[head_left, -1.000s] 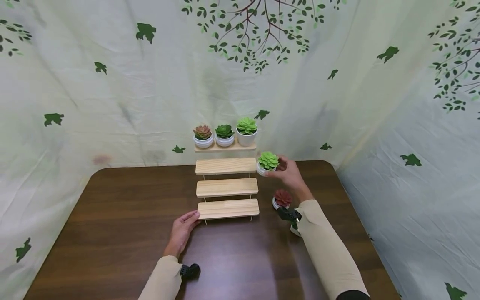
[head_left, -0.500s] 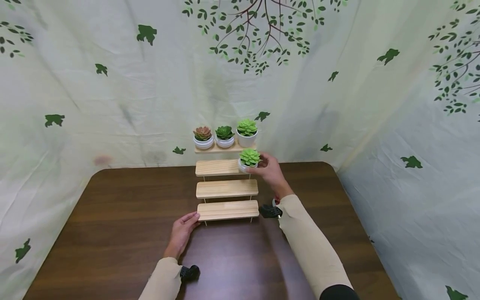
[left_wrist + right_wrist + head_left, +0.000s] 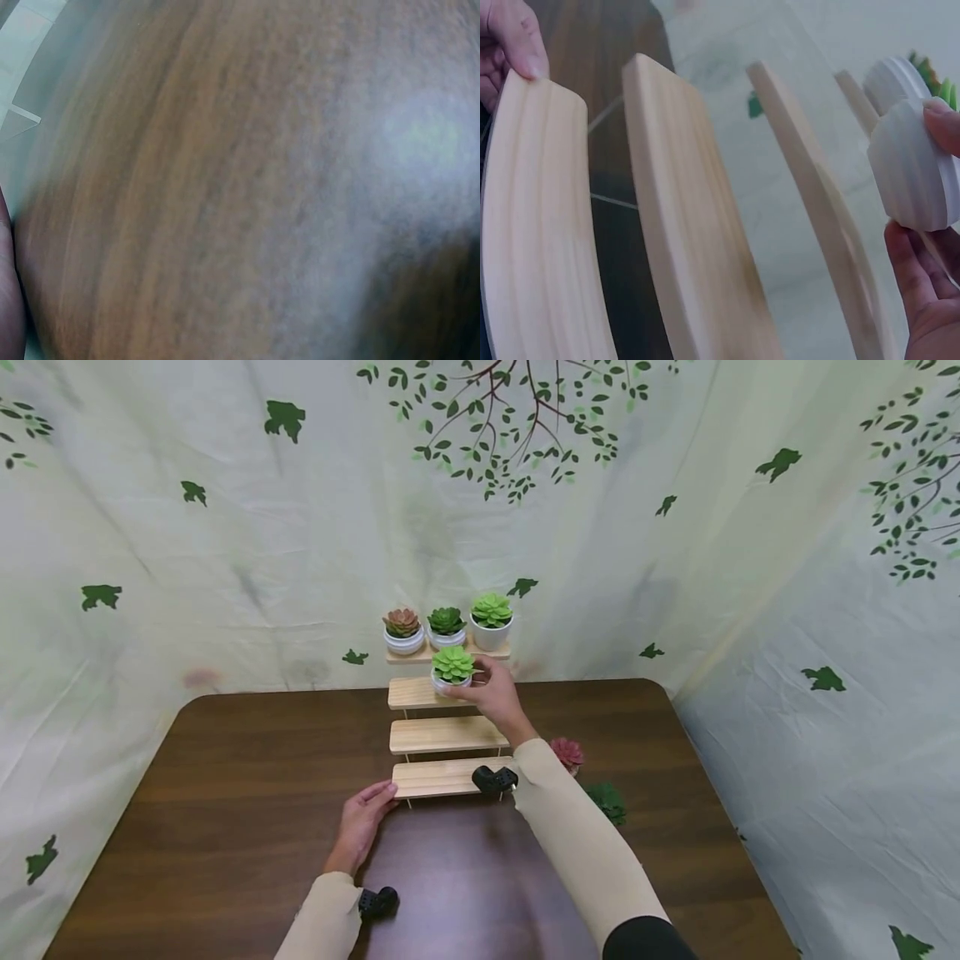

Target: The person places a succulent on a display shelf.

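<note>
My right hand (image 3: 495, 693) grips a light green succulent (image 3: 453, 665) in a white pot (image 3: 911, 169), thumb on one side and fingers on the other. The pot is at the second-highest board of a tiered wooden plant stand (image 3: 442, 736); whether it touches the board I cannot tell. My left hand (image 3: 363, 820) pinches the left end of the stand's lowest board, thumb on top, as the right wrist view shows. On the top board stand a reddish succulent (image 3: 402, 624), a dark green succulent (image 3: 447, 622) and another light green succulent (image 3: 492, 611), all in white pots.
Right of the stand, partly behind my right sleeve, are a red succulent (image 3: 567, 752) and a dark green succulent (image 3: 607, 802) on the brown table (image 3: 247, 793). A leaf-printed white cloth (image 3: 225, 568) hangs behind the table and along its right side.
My right hand has carried the light green succulent leftward, from beside the stand to over the second-highest board. The left hand keeps its place at the lowest board.
</note>
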### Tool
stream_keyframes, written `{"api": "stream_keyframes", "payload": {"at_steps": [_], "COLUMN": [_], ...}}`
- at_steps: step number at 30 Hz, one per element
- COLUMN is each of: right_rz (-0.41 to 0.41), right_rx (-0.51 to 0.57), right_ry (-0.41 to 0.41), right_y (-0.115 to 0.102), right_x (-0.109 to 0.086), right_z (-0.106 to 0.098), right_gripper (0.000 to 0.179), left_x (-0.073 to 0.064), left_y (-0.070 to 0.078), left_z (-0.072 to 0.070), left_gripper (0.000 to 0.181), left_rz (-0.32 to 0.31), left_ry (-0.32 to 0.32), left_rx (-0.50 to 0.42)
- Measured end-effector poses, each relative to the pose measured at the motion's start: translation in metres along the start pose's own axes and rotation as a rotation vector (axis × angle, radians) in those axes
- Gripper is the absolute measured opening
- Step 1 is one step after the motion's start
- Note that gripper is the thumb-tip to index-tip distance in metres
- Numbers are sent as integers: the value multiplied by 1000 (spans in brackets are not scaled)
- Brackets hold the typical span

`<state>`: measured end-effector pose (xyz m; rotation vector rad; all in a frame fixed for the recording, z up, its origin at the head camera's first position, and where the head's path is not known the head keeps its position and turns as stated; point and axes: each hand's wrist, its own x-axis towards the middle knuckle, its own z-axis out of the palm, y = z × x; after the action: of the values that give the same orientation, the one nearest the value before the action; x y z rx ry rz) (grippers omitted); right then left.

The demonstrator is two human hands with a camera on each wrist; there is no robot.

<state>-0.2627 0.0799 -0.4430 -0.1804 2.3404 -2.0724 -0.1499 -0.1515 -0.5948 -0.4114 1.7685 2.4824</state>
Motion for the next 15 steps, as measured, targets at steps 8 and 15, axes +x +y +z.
{"api": "stream_keyframes", "payload": {"at_steps": [8,15], "right_rz": [-20,-18], "right_rx": [-2,-36], "right_ry": [-10,7], "right_y": [-1,1], "right_x": [3,1], "right_z": [33,54], "right_gripper": [62,60], "left_x": [1,-2], "left_y": [2,0], "left_z": [-2,-3], "left_gripper": [12,13], "left_rz": [-7,12], "left_ry": [-13,-9], "left_rx": [2,-10]}}
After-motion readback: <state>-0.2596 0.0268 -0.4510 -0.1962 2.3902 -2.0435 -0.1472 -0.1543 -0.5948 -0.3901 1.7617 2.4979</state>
